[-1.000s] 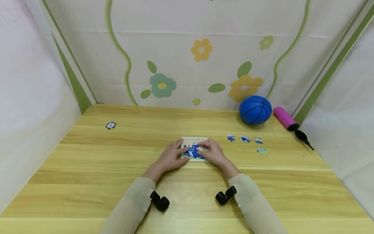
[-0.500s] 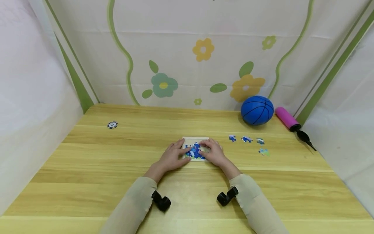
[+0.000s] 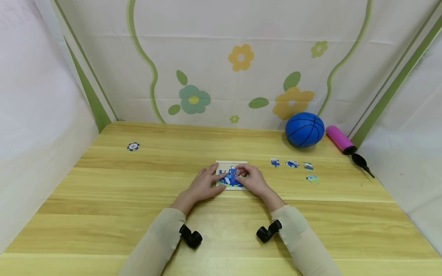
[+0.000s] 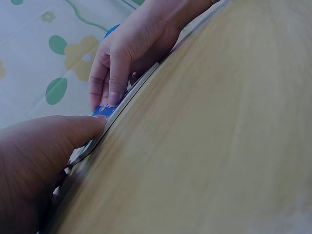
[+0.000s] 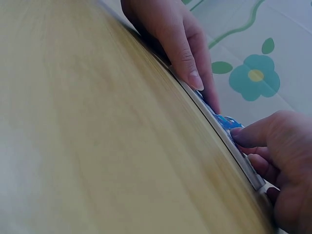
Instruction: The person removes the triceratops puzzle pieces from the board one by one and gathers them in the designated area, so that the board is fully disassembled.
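Both hands at a shallow puzzle tray (image 3: 231,162), mid-table; right hand (image 3: 256,183) pinches a blue puzzle piece (image 4: 104,110).

Left hand (image 3: 203,186): fingers loosely extended, spread along tray's left side, thumb at near left corner, index fingertip over the pieces, gripping nothing. Right hand: fingers bent, thumb and fingertips nearly together on the piece, over tray's right half. Tray flat on table (image 3: 103,199), well in from the table's far edge; blue fitted pieces (image 3: 228,181) fill the lower part, pale base shows along the top. Room to move: wide stretch of wood between tray and chip (image 3: 133,146) at far left; forearms span the near side. Right of tray, a gap, then four loose pieces (image 3: 292,164); blue ball (image 3: 304,129) and pink pump (image 3: 339,139) behind, near the far right edge.
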Demonstrator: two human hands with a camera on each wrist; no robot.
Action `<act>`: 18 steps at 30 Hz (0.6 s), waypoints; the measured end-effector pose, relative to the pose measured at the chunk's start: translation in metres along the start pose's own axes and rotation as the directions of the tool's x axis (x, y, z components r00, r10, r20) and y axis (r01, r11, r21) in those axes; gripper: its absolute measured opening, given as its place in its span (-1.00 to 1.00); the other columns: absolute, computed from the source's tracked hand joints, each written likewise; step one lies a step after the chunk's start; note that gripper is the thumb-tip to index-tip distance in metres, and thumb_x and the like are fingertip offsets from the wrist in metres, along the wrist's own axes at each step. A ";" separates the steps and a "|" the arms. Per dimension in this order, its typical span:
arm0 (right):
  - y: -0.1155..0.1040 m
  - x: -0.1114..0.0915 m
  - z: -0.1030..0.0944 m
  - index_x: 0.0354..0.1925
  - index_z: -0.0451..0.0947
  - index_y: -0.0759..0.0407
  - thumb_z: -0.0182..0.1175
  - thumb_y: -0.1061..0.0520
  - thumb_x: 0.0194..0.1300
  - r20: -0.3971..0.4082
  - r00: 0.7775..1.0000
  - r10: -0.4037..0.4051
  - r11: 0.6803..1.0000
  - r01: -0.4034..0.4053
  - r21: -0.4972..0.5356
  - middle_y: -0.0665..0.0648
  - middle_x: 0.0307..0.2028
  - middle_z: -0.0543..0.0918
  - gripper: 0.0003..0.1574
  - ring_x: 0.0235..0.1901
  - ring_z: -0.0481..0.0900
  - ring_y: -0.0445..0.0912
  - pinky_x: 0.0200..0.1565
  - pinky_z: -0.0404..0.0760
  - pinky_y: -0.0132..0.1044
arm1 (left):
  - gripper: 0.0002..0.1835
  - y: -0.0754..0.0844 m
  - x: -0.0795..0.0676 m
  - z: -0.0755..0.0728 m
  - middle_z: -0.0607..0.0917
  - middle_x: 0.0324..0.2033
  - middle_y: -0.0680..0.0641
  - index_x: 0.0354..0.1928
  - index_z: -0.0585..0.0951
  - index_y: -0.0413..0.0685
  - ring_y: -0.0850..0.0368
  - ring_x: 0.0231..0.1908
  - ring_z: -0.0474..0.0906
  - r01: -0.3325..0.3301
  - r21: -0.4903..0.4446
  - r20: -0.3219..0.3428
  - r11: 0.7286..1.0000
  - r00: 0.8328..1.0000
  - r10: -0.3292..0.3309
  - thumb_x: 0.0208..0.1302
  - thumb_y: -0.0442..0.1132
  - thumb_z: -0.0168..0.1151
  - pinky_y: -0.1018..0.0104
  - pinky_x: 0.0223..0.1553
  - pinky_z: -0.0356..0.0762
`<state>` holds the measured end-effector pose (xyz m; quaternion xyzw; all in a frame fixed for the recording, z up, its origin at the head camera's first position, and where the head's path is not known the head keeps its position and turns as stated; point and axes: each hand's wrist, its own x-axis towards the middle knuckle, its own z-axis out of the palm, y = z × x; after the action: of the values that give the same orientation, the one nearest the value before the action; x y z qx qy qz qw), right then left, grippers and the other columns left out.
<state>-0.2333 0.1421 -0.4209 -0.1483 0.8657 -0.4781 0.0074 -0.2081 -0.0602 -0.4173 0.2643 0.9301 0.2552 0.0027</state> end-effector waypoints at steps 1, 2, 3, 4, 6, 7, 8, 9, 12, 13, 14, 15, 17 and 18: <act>-0.001 0.000 0.000 -0.18 0.50 0.24 0.22 0.32 0.00 0.001 1.000 0.007 1.000 -0.007 0.004 0.05 -0.45 0.52 -0.68 -0.42 0.45 -0.11 -0.33 0.44 -0.29 | -0.47 0.000 0.000 0.000 0.06 0.25 -0.20 0.15 0.38 0.04 -0.04 0.24 -0.11 -0.003 0.002 -0.002 1.000 1.000 0.003 0.15 0.09 0.02 0.03 0.16 -0.17; -0.001 0.000 0.000 -0.18 0.50 0.25 0.21 0.33 0.01 0.002 1.000 0.014 1.000 -0.014 0.006 0.06 -0.45 0.52 -0.68 -0.42 0.45 -0.11 -0.34 0.45 -0.30 | -0.47 0.000 0.000 -0.001 0.06 0.25 -0.20 0.15 0.37 0.04 -0.04 0.24 -0.10 -0.004 0.001 -0.003 1.000 1.000 0.004 0.15 0.09 0.02 0.03 0.16 -0.17; -0.002 0.000 0.000 -0.18 0.51 0.25 0.21 0.33 0.01 0.003 1.000 0.021 1.000 -0.021 0.007 0.05 -0.46 0.52 -0.69 -0.43 0.45 -0.11 -0.34 0.45 -0.30 | -0.47 0.001 -0.001 -0.001 0.06 0.24 -0.21 0.14 0.38 0.04 -0.05 0.24 -0.10 -0.007 -0.001 -0.005 1.000 1.000 0.007 0.15 0.08 0.03 0.02 0.16 -0.17; -0.003 0.000 0.000 -0.17 0.51 0.26 0.20 0.33 0.02 0.003 1.000 0.026 1.000 -0.026 0.005 0.05 -0.46 0.52 -0.69 -0.44 0.45 -0.12 -0.34 0.45 -0.30 | -0.47 0.001 -0.001 -0.002 0.07 0.24 -0.21 0.14 0.38 0.04 -0.05 0.24 -0.09 -0.009 -0.002 -0.007 1.000 1.000 0.009 0.15 0.08 0.03 0.02 0.16 -0.17; -0.004 0.001 -0.001 -0.17 0.52 0.27 0.20 0.32 0.03 0.003 1.000 0.031 1.000 -0.031 -0.004 0.05 -0.47 0.52 -0.69 -0.45 0.45 -0.12 -0.35 0.45 -0.31 | -0.48 0.001 0.000 -0.002 0.07 0.24 -0.21 0.14 0.39 0.03 -0.05 0.23 -0.09 -0.013 -0.004 -0.010 1.000 1.000 0.013 0.15 0.07 0.04 0.02 0.16 -0.16; -0.005 0.001 -0.001 -0.17 0.52 0.27 0.20 0.31 0.03 0.005 0.999 0.032 0.999 -0.032 -0.013 0.04 -0.48 0.52 -0.69 -0.45 0.45 -0.13 -0.35 0.45 -0.31 | -0.48 0.001 0.000 -0.002 0.07 0.24 -0.21 0.14 0.39 0.03 -0.05 0.23 -0.09 -0.013 -0.003 -0.010 1.000 1.000 0.013 0.15 0.07 0.04 0.02 0.16 -0.17; -0.005 0.001 -0.002 -0.16 0.52 0.28 0.20 0.30 0.03 0.007 1.000 0.030 0.999 -0.029 -0.019 0.04 -0.48 0.52 -0.69 -0.46 0.44 -0.13 -0.36 0.45 -0.32 | -0.48 0.001 0.000 -0.002 0.07 0.24 -0.21 0.14 0.38 0.04 -0.05 0.24 -0.09 -0.013 -0.005 -0.009 1.000 1.000 0.013 0.15 0.08 0.03 0.03 0.16 -0.17; -0.005 0.001 -0.002 -0.16 0.52 0.28 0.21 0.29 0.03 0.011 1.000 0.028 0.999 -0.027 -0.024 0.03 -0.48 0.52 -0.68 -0.46 0.44 -0.14 -0.36 0.44 -0.33 | -0.48 0.000 0.000 -0.002 0.07 0.24 -0.21 0.14 0.39 0.04 -0.05 0.23 -0.09 -0.013 -0.006 -0.009 1.000 1.000 0.013 0.15 0.07 0.03 0.03 0.16 -0.17; -0.006 0.001 -0.006 -0.14 0.51 0.27 0.21 0.26 0.05 0.029 0.999 0.022 1.000 -0.022 -0.008 0.04 -0.48 0.52 -0.67 -0.46 0.43 -0.13 -0.37 0.43 -0.34 | -0.47 0.000 0.000 -0.001 0.06 0.24 -0.21 0.14 0.38 0.03 -0.06 0.23 -0.10 -0.014 0.001 -0.005 1.000 1.000 0.014 0.15 0.08 0.02 0.02 0.16 -0.18; -0.006 0.001 -0.007 -0.13 0.51 0.27 0.21 0.25 0.05 0.038 0.999 0.022 1.000 -0.022 0.008 0.05 -0.47 0.52 -0.66 -0.46 0.42 -0.12 -0.37 0.43 -0.34 | -0.47 0.000 0.000 -0.001 0.06 0.24 -0.21 0.14 0.38 0.03 -0.05 0.24 -0.10 -0.012 0.003 -0.001 1.000 1.000 0.012 0.15 0.08 0.02 0.02 0.16 -0.17; -0.006 0.000 -0.009 -0.13 0.51 0.27 0.21 0.24 0.06 0.046 0.999 0.021 0.999 -0.022 0.025 0.06 -0.46 0.52 -0.66 -0.45 0.42 -0.10 -0.37 0.44 -0.34 | -0.47 0.000 0.000 -0.001 0.06 0.24 -0.21 0.14 0.38 0.04 -0.05 0.24 -0.10 -0.011 0.003 0.000 1.000 1.000 0.011 0.16 0.09 0.01 0.02 0.16 -0.18; -0.006 0.000 -0.011 -0.11 0.50 0.28 0.20 0.23 0.07 0.056 0.998 0.017 0.999 -0.019 0.042 0.08 -0.45 0.52 -0.65 -0.44 0.42 -0.09 -0.37 0.44 -0.32 | -0.47 0.000 0.000 0.000 0.06 0.25 -0.21 0.15 0.38 0.04 -0.05 0.24 -0.10 -0.010 0.004 0.001 1.000 1.000 0.010 0.15 0.09 0.01 0.02 0.16 -0.18; -0.006 0.000 -0.016 -0.10 0.50 0.26 0.18 0.21 0.09 0.066 0.998 0.017 0.998 -0.021 0.062 0.09 -0.42 0.52 -0.65 -0.41 0.42 -0.07 -0.35 0.44 -0.31 | -0.46 0.000 -0.001 -0.001 0.06 0.25 -0.20 0.15 0.37 0.05 -0.04 0.24 -0.10 -0.004 0.006 0.002 1.000 1.000 0.004 0.15 0.10 0.01 0.03 0.16 -0.18; -0.006 -0.001 -0.020 -0.10 0.50 0.25 0.18 0.20 0.10 0.068 0.997 0.021 0.997 -0.026 0.073 0.10 -0.41 0.52 -0.65 -0.40 0.43 -0.06 -0.33 0.44 -0.29 | -0.46 0.000 -0.001 -0.001 0.06 0.25 -0.20 0.15 0.37 0.05 -0.04 0.24 -0.10 -0.002 0.005 0.001 1.000 1.000 0.002 0.15 0.10 0.01 0.03 0.17 -0.18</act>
<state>-0.2342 0.1556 -0.4057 -0.1537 0.8483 -0.5045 0.0479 -0.2074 -0.0608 -0.4168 0.2655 0.9304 0.2528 0.0022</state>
